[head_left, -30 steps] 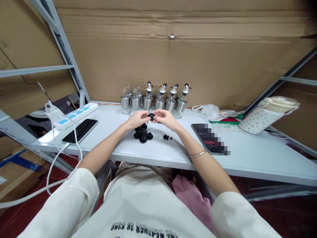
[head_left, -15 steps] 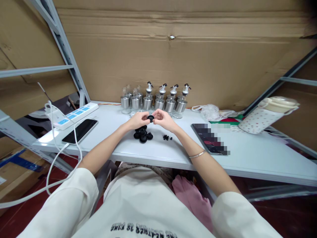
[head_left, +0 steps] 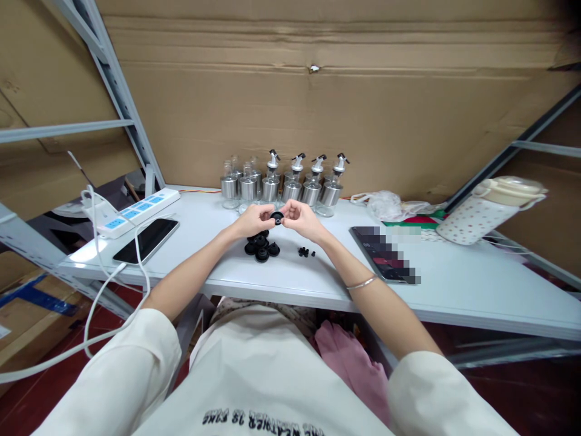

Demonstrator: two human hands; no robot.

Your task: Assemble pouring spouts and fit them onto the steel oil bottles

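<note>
Between my two hands is a round black stopper (head_left: pixel 277 217), held above the table. My left hand (head_left: pixel 252 220) pinches it from the left, and my right hand (head_left: pixel 300 220) grips its right edge with the fingertips. Just below my left hand lies a pile of similar black stoppers (head_left: pixel 261 245), partly hidden by that hand. A few tiny black plugs (head_left: pixel 304 251) sit on the table below my right hand. Behind my hands stand glass bottles with steel sleeves (head_left: pixel 290 192); several carry pourer spouts (head_left: pixel 297 161) with black levers, and others at the left have bare necks.
At the left are a white power strip (head_left: pixel 140 211), a phone (head_left: pixel 147 241) and white cables (head_left: pixel 146 284). To the right, a dark phone (head_left: pixel 379 254) lies near a plastic bag (head_left: pixel 385 206) and a dotted tumbler (head_left: pixel 483 212). Cardboard (head_left: pixel 340 109) walls the back.
The round black stopper has tilted between my fingers, so more of its ringed face shows. Both hands stay in nearly the same place.
</note>
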